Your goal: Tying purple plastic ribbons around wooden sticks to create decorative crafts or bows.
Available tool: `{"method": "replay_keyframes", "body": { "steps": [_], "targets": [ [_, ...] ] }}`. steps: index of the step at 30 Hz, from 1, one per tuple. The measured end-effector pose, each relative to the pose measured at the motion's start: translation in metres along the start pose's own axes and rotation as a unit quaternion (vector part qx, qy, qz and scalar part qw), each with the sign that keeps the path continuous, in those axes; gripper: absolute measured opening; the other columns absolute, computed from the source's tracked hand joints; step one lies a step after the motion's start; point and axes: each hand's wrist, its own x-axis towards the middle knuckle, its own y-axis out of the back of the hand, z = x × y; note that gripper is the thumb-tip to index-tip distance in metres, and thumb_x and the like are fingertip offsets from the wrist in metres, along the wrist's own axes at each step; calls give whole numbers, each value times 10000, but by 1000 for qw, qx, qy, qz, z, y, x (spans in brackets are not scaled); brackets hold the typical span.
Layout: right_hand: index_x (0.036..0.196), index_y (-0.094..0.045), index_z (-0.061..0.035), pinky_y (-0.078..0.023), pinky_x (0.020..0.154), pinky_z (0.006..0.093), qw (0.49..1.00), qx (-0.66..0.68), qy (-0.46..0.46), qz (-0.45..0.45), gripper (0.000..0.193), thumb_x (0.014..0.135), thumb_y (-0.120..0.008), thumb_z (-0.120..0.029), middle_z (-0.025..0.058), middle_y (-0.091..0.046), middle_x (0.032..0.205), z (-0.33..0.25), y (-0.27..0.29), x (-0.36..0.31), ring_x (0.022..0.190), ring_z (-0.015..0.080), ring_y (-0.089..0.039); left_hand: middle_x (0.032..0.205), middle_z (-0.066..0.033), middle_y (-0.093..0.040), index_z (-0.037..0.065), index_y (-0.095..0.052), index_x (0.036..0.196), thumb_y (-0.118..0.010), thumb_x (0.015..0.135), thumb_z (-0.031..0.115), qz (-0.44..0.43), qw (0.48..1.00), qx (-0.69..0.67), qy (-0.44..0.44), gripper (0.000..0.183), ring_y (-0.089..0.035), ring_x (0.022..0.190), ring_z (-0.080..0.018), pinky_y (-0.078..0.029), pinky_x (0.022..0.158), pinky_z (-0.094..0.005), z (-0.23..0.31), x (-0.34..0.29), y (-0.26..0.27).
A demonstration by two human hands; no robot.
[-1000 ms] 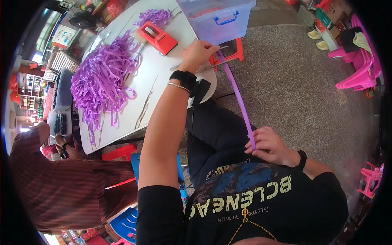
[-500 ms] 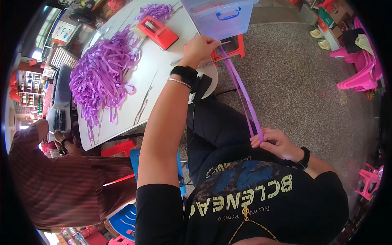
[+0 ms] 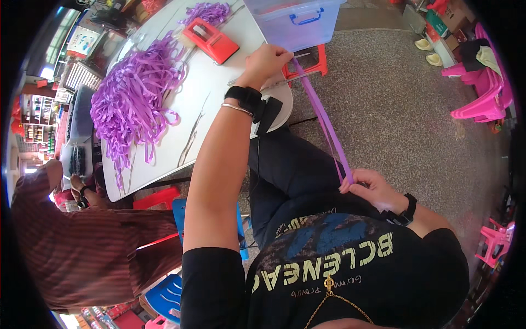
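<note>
A purple ribbon (image 3: 323,114) runs doubled and taut from the table's edge down to my lap. At its upper end, my left hand (image 3: 268,61) is closed, fingertips pinching by the ribbon beside a thin metal rod (image 3: 303,55). A second metal rod (image 3: 285,81) sticks out past the table edge just below. My right hand (image 3: 371,188) grips the lower end of the ribbon between thumb and fingers, above my shirt front. A big heap of purple ribbons (image 3: 137,93) lies on the white table (image 3: 189,123), left of my forearm.
A red tape dispenser (image 3: 211,41) and a smaller ribbon pile (image 3: 207,13) lie further back. Beyond the table corner, a clear plastic bin (image 3: 293,27) rests on a red stool (image 3: 320,63). Another person in a striped brown top (image 3: 82,241) sits at left. Pink chairs (image 3: 482,93) stand far right.
My right hand has shifted slightly rightward with the ribbon's lower end, and the two strands now lie closer together. My left hand has moved slightly up and left.
</note>
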Motion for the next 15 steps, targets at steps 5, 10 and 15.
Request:
{"method": "replay_keyframes", "body": {
  "steps": [5,10,15],
  "targets": [
    [814,-608,-8,-430,758,256,989,100,-94,61,210,905,-493,-158,36,-599,777,19,6,1,783,112,-561,857,-5,-669,189,-690,919,-599,747,389,-32,998,-55,-27,279,-616,832,-178,-391,800,-343,-16,6,-2],
    [761,-588,-12,-428,720,245,989,105,-68,76,285,932,-440,-186,32,-593,730,28,15,1,731,101,-553,831,12,-667,186,-691,904,-653,712,352,-35,994,-97,-44,256,-612,814,-153,-396,768,-327,-7,-3,-1],
    [770,-578,-9,-430,710,247,982,153,-54,97,292,937,-422,-191,31,-578,716,35,24,-1,709,104,-550,741,29,-647,163,-684,838,-695,678,361,26,1000,-5,-3,254,-602,742,-144,-388,703,-322,20,-13,0]
  ]
}}
